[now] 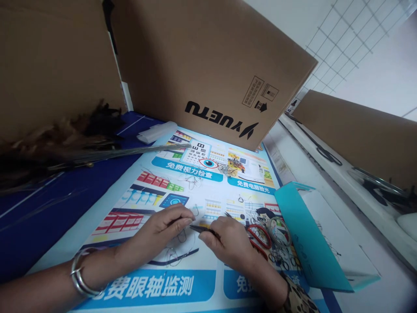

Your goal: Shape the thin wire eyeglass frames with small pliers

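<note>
My left hand (170, 225) is closed in a pinch, thumb against forefinger, on what looks like a thin wire (196, 210) with a small loop above the fingertips. Wrapped round a pair of dark pointed pliers (198, 228) is my right hand (230, 241). The plier tips reach close to my left fingertips; whether they grip the wire I cannot tell. Fine loose wire (172, 256) lies on the printed sheet below my left hand. Beside my right hand are red-handled scissors (260, 234) and a heap of small wire rings (282, 256).
A teal box (302, 243) with small wire pieces inside stands at the right. Brown feathers (55, 143) and a bundle of long thin wires (140, 151) lie at the left. Another wire cluster (230, 167) rests farther back, before a large cardboard box (208, 65).
</note>
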The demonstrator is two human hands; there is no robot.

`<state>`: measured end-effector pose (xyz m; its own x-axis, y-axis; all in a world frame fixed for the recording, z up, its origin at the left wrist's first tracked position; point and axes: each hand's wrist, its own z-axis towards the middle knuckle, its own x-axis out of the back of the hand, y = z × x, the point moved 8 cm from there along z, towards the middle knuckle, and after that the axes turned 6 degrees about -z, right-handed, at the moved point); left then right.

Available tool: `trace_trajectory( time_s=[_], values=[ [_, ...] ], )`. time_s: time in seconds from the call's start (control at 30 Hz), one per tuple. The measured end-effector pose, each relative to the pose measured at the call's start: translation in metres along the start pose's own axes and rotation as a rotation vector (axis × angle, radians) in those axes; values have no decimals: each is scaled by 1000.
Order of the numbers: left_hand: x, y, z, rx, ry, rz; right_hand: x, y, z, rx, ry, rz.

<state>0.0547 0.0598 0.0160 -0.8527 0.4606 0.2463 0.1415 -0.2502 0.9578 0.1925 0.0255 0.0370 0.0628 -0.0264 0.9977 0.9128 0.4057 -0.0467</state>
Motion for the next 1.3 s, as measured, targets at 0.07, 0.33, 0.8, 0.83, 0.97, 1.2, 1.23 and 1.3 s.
trace_trajectory(
  time_s=[0.07, 0.33, 0.8, 0.83, 0.97, 1.2, 1.23, 1.3],
  values=[
    [-1, 2, 0, -6, -11, -2, 0, -1, 0, 11, 5, -1],
    [-1, 8, -1, -45, -26, -35, 0, -7, -2, 22, 54, -7],
    [0, 16, -4, -138, -100, -29, -1, -13, -7, 65, 161, -6],
    [0, 15, -3, -144, -101, -29, -2, -13, -7, 65, 162, -7],
    [1, 16, -3, -186, -90, -28, -1, -14, -8, 63, 190, -21],
    [1, 16, -3, -173, -83, -35, -4, -13, -7, 51, 184, -43],
    [1, 16, -3, -168, -84, -38, -4, -13, -7, 46, 182, -41],
    [1, 14, -2, -153, -86, -50, -3, -12, -6, 33, 183, -25]
  ],
)
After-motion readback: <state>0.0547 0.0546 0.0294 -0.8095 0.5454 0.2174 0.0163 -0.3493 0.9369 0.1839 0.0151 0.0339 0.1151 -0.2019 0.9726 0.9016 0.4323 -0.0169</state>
